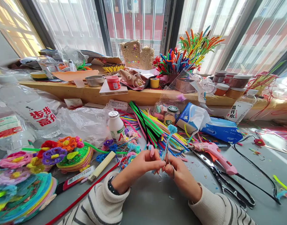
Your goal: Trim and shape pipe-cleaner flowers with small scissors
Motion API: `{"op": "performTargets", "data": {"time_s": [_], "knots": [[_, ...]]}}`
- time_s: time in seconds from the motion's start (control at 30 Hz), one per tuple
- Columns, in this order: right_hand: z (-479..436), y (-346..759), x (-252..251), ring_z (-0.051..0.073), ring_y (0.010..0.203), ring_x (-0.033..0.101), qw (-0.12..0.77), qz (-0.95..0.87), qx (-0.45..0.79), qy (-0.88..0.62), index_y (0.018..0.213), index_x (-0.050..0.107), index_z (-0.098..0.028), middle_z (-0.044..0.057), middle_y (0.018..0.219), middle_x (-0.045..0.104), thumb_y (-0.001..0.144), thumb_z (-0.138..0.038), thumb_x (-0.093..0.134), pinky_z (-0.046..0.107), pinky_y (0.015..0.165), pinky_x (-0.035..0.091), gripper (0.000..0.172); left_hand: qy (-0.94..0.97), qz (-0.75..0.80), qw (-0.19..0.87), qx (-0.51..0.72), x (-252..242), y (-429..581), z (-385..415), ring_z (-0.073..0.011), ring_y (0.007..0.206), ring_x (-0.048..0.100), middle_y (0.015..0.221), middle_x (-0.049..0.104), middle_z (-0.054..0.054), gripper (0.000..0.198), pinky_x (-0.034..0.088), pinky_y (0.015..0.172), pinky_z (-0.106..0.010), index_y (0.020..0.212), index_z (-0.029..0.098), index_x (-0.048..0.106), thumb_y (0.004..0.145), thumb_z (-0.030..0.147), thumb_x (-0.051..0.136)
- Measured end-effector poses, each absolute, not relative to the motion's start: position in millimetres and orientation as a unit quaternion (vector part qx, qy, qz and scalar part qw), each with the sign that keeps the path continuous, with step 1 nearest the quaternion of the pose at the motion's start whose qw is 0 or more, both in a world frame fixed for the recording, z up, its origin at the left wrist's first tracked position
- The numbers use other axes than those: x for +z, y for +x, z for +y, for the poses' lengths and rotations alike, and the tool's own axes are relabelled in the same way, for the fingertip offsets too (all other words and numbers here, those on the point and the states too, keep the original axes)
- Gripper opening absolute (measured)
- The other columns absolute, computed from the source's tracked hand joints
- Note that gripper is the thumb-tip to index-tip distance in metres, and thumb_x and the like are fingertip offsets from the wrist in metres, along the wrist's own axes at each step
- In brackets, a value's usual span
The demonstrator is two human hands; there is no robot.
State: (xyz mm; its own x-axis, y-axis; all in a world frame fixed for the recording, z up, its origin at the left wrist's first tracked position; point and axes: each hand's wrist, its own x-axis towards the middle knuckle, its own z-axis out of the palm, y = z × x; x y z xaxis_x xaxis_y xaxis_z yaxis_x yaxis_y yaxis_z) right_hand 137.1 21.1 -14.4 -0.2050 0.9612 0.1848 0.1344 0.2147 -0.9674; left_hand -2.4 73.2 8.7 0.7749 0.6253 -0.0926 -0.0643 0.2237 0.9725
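Note:
Above the grey table, my left hand (143, 164) has its thumb and fingers pinched together on a light blue pipe cleaner piece, mostly hidden by the fingers. My right hand (181, 176) grips small metal scissors (167, 156), whose blades point up beside the left fingertips. A light blue pipe cleaner (168, 140) with a curled, fluffy head rises right by the blades. Whether the blades touch it I cannot tell. Small pipe cleaner flowers (131, 151) in blue and pink lie just behind my left hand.
Pipe cleaner bundles (148, 125) lie ahead. To the right are large black scissors (218, 175) and a pink glue gun (219, 156) with its cord. Left stand stacked colourful flower discs (28, 200), a cutter knife (75, 179), a white bottle (116, 126) and a large water bottle (28, 106).

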Motion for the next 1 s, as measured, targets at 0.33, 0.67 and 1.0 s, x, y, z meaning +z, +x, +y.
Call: {"op": "performTargets", "data": {"time_s": [0.33, 0.67, 1.0], "knots": [[23.7, 137.5, -23.0, 0.009, 0.049, 0.031, 0.439, -0.605, 0.390, -0.538, 0.054, 0.044, -0.015, -0.003, 0.051, 0.038, 0.063, -0.064, 0.044, 0.021, 0.046, 0.029, 0.050, 0.560, 0.266, 0.746, 0.244, 8.7, -1.4, 74.3, -0.0067, 0.053, 0.042, 0.052, 0.046, 0.005, 0.023, 0.031, 0.055, -0.021, 0.056, 0.015, 0.041, 0.064, 0.026, 0.060], [24.0, 137.6, -22.0, 0.008, 0.047, 0.027, 0.421, -0.621, 0.365, -0.551, 0.052, 0.034, -0.017, -0.005, 0.049, 0.032, 0.065, -0.060, 0.046, 0.021, 0.044, 0.024, 0.046, 0.587, 0.301, 0.707, 0.254, 9.9, -1.3, 75.6, -0.0083, 0.056, 0.039, 0.055, 0.041, 0.005, 0.021, 0.031, 0.058, -0.022, 0.059, 0.015, 0.046, 0.065, 0.031, 0.059], [23.7, 135.3, -19.0, 0.009, 0.047, 0.029, 0.410, -0.622, 0.403, -0.532, 0.049, 0.030, -0.018, -0.004, 0.049, 0.033, 0.063, -0.063, 0.045, 0.021, 0.045, 0.025, 0.049, 0.569, 0.294, 0.708, 0.299, 8.6, -2.9, 75.4, -0.0084, 0.055, 0.039, 0.054, 0.040, 0.005, 0.021, 0.032, 0.056, -0.023, 0.057, 0.016, 0.041, 0.067, 0.029, 0.055]]}}
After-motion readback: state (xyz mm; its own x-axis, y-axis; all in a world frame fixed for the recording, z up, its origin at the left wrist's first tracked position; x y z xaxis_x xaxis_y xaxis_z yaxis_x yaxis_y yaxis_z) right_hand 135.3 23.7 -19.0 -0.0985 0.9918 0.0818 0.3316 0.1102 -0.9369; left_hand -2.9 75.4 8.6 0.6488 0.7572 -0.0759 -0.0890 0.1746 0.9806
